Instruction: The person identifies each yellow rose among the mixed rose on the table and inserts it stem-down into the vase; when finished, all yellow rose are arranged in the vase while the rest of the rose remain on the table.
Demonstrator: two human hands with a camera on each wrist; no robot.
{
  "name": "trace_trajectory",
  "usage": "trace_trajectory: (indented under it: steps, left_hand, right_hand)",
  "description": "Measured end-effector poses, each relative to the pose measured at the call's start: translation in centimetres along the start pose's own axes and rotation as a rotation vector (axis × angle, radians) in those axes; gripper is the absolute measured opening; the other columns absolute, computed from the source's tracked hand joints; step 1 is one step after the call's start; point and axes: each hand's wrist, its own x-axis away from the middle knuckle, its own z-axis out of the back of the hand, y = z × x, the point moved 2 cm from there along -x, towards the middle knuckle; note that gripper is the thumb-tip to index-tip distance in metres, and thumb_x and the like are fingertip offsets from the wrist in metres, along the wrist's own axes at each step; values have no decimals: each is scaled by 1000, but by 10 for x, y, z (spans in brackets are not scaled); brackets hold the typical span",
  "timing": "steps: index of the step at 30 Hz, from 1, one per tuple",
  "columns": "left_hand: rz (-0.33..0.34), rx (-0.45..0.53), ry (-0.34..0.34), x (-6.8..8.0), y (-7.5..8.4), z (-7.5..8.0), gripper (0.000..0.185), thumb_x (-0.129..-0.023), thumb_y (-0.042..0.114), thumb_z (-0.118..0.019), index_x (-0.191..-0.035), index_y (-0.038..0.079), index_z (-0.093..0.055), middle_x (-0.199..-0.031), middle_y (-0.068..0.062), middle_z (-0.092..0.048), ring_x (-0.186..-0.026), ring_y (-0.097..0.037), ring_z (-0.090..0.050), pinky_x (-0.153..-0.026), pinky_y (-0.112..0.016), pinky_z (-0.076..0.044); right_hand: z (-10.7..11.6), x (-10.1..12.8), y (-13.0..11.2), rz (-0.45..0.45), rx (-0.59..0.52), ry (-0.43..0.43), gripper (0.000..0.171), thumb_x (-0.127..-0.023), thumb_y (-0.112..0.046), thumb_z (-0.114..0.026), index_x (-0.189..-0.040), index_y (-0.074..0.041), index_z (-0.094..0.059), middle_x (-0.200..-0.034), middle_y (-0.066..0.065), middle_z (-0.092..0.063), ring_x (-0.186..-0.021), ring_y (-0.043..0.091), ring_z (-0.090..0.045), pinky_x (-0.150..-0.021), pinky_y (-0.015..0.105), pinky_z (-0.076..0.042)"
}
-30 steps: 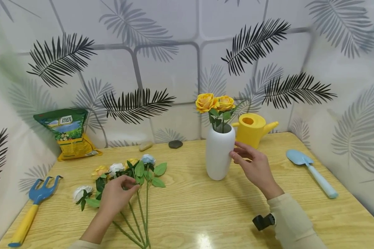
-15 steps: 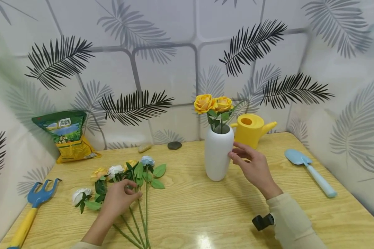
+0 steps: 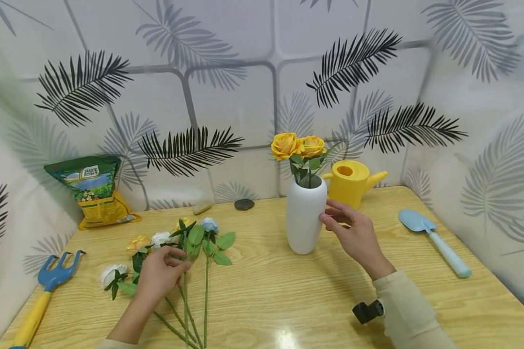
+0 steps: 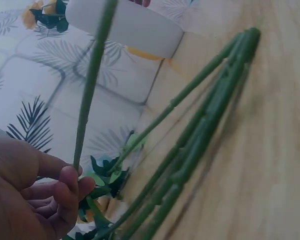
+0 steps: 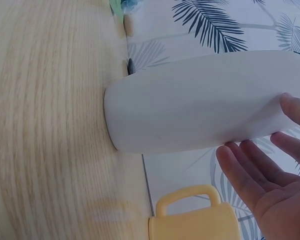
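My left hand pinches one green flower stem between thumb and fingertips, raised over the other stems on the table. Around that hand lie white roses, yellow roses and a light blue rose; the hand hides part of the bunch. A tall white vase stands upright with two yellow roses in it. At its right side, my right hand rests thumb and fingertips against the vase wall, fingers fairly straight, as the right wrist view also shows.
Behind the vase is a yellow watering can. A light blue trowel lies at the right, a blue and yellow hand fork at the left. A green and yellow bag and two stones sit along the back wall.
My left hand has shifted slightly left, and the stem in its fingers has come apart from the blue rose's stem. The right hand stays at the vase.
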Motion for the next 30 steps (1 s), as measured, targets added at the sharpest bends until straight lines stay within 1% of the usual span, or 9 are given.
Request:
trace_trajectory:
  steps: [4, 8, 11, 14, 16, 18, 22, 26, 30]
  left_hand:
    - [7, 35, 9, 0, 5, 6, 30, -92, 6, -72, -118, -3, -62, -91, -19, -74, -54, -23, -65, -47, -28, -47]
    - [6, 69, 18, -1, 9, 13, 31, -93, 6, -70, -121, -3, -61, -92, -19, -74, -58, -23, -66, -48, -28, -48]
    - [-5, 93, 22, 0, 13, 20, 31, -95, 6, -68, -123, -3, -60, -97, -19, -73, -60, -21, -65, -51, -29, -51]
    - [-27, 131, 31, 1, 22, 26, 33, -96, 6, -67, -126, -3, -59, -98, -15, -72, -63, -17, -65, -56, -29, -54]
    - [-53, 164, 37, 0, 28, 28, 35, -96, 7, -67, -129, -3, -57, -96, -8, -72, -64, -14, -65, -59, -27, -55]
    - [-84, 201, 43, 0, 38, 29, 36, -97, 8, -67, -130, -1, -57, -93, -1, -71, -66, -12, -65, -61, -26, -55]
    - [-169, 255, 57, 0, 64, 29, 38, -96, 10, -69, -132, 2, -56, -91, 5, -72, -68, -10, -65, -63, -25, -56]
    - [-299, 341, 78, 3, 96, 24, 37, -95, 7, -70, -130, 3, -57, -88, 12, -71, -69, -8, -66, -65, -25, -57]
    - [-445, 428, 91, 5, 127, 15, 37, -92, -2, -69, -128, 1, -57, -84, 17, -69, -68, -7, -65, -66, -24, -57]
  right_hand:
    - [1, 1, 1, -1, 6, 2, 52, -99, -32, -66, -143, -7, -56, -128, 19, -67, -111, 33, -68, -85, 27, -60]
    - [3, 2, 2, -2, 7, 3, 52, -99, -32, -66, -143, -8, -56, -128, 19, -67, -110, 33, -69, -85, 28, -60]
    - [3, 2, 2, 5, 2, 8, 51, -99, -32, -66, -143, -8, -56, -128, 19, -68, -110, 33, -69, -85, 27, -60]
    - [2, 2, 2, 14, -5, 13, 51, -98, -31, -66, -143, -7, -57, -127, 20, -68, -109, 33, -69, -84, 26, -60]
    - [2, 3, 3, 20, -7, 16, 50, -98, -30, -67, -142, -7, -57, -126, 20, -68, -108, 33, -70, -84, 26, -60]
    - [2, 2, 3, 20, -9, 15, 50, -98, -29, -67, -142, -7, -57, -126, 19, -68, -108, 33, -69, -84, 27, -60]
    - [1, 2, 3, 13, 3, 11, 51, -98, -31, -67, -142, -8, -57, -127, 19, -68, -110, 32, -69, -87, 34, -60]
    - [1, 1, 1, 3, 11, 8, 52, -98, -35, -67, -143, -10, -57, -128, 17, -68, -112, 32, -68, -91, 40, -59]
    - [0, 0, 1, -5, 11, 1, 53, -98, -35, -67, -143, -10, -56, -129, 17, -67, -112, 32, -68, -91, 41, -59]
